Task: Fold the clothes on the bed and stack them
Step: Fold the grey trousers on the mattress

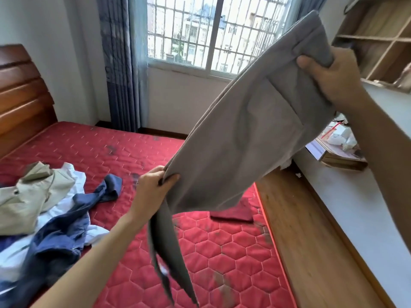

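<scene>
A pair of grey trousers (244, 134) hangs in the air above the red quilted bed (138, 156). My right hand (331, 76) grips the waistband end, raised high at the right. Lower down, my left hand (153, 187) pinches the cloth near the legs, whose ends dangle below it. On the bed's left side lies a loose pile: a beige garment (29, 196), a white garment (73, 178) and a dark blue garment (66, 230). A folded dark red garment (235, 212) lies flat near the bed's right edge, partly hidden behind the trousers.
A wooden headboard (22, 96) stands at the left. The barred window (211, 34) and blue curtains (122, 63) are behind the bed. Wooden floor (311, 230) runs along the bed's right side, with a white ledge, books (340, 156) and wooden shelving (378, 41) at the right.
</scene>
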A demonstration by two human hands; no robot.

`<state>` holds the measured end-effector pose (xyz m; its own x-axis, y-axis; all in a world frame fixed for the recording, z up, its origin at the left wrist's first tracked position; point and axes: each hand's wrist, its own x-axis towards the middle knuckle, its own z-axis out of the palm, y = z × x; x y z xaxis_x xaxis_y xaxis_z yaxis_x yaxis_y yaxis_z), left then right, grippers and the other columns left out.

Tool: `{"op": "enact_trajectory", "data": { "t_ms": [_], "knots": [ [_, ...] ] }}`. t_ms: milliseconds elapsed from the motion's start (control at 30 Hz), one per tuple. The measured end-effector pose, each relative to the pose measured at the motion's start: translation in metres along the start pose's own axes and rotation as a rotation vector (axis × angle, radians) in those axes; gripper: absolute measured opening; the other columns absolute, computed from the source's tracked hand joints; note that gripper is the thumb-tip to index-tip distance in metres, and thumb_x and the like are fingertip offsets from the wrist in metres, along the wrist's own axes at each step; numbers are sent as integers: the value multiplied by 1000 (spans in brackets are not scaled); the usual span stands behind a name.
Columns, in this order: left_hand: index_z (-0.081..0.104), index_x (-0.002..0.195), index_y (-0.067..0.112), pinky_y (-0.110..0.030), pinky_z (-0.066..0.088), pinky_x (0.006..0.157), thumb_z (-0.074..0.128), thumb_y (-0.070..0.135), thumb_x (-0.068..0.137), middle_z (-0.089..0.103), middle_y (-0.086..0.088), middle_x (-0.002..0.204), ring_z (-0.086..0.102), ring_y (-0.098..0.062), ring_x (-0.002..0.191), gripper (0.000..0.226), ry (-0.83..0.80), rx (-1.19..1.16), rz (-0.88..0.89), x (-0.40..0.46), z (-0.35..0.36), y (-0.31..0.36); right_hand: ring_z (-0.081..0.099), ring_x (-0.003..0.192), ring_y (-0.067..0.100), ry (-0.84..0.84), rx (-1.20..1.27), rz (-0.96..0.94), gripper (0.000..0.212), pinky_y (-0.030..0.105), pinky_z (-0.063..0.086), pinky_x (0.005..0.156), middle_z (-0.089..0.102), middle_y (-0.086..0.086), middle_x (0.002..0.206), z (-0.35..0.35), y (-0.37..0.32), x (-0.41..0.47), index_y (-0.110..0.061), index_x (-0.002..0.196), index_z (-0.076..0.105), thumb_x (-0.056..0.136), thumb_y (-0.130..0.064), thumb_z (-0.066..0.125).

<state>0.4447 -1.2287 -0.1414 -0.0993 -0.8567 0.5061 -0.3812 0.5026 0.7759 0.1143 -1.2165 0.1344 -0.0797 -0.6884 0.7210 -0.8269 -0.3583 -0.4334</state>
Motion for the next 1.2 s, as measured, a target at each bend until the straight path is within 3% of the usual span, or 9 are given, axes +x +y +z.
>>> {"op": "enact_trajectory", "data": {
  "t_ms": [133,333,400,533,700,767,933,1000,1200],
  "knots": [
    [72,80,-1,-16,38,60,73,16,85,66,-4,77,59,-20,70,17,-75,74,-145,-20,-6,-32,46,64,3,-45,-45,37,42,19,39,53,57,11,73,27,3,-8,-6,78,62,85,-48,64],
    [71,75,6,-32,41,70,75,18,83,66,-2,68,54,-11,68,15,-109,58,-312,-37,-40,-74,55,73,22,-136,-100,170,57,45,47,68,65,28,85,72,15,-16,8,79,62,87,-49,64],
    [66,67,5,-37,38,67,72,16,86,59,-2,60,47,-10,64,22,-196,46,-401,-57,-46,-84,60,77,29,-195,-118,180,54,48,47,72,66,28,87,88,15,-28,7,81,63,88,-47,64],
    [75,87,3,-50,47,83,70,18,87,70,-22,87,54,-14,80,16,-314,-94,-468,-94,-78,-88,62,80,31,-223,-97,189,42,43,46,75,68,23,87,105,18,-50,-3,79,65,89,-43,64],
    [76,92,9,-30,50,82,59,16,90,72,-7,93,60,-11,87,18,-296,-185,-426,-119,-132,-72,56,76,19,-258,-4,255,41,30,40,64,63,10,78,105,17,-59,-3,76,64,86,-43,67],
    [73,92,3,-33,48,83,56,7,93,72,-10,92,59,-13,87,17,-335,-81,-426,-128,-139,-67,54,76,19,-290,-2,240,44,33,41,67,62,11,77,114,12,-68,1,76,64,86,-42,68],
    [76,97,9,-6,47,66,63,13,86,76,3,86,67,0,75,18,-370,-242,-617,-184,-154,-58,54,75,21,-403,85,279,48,41,47,73,67,18,81,154,19,-90,3,77,65,82,-45,70],
    [76,99,6,-6,47,59,67,22,80,75,-1,81,67,-1,67,26,-373,-302,-692,-196,-161,-63,54,72,18,-469,88,305,47,35,43,67,62,10,75,177,25,-94,0,74,63,80,-46,70],
    [75,100,9,-19,54,80,66,25,85,74,-11,101,70,-20,93,24,-278,-307,-887,-202,-147,-130,65,85,23,-719,-1,500,38,37,52,77,71,4,88,276,70,-121,-13,80,70,76,-51,70]
  ]
}}
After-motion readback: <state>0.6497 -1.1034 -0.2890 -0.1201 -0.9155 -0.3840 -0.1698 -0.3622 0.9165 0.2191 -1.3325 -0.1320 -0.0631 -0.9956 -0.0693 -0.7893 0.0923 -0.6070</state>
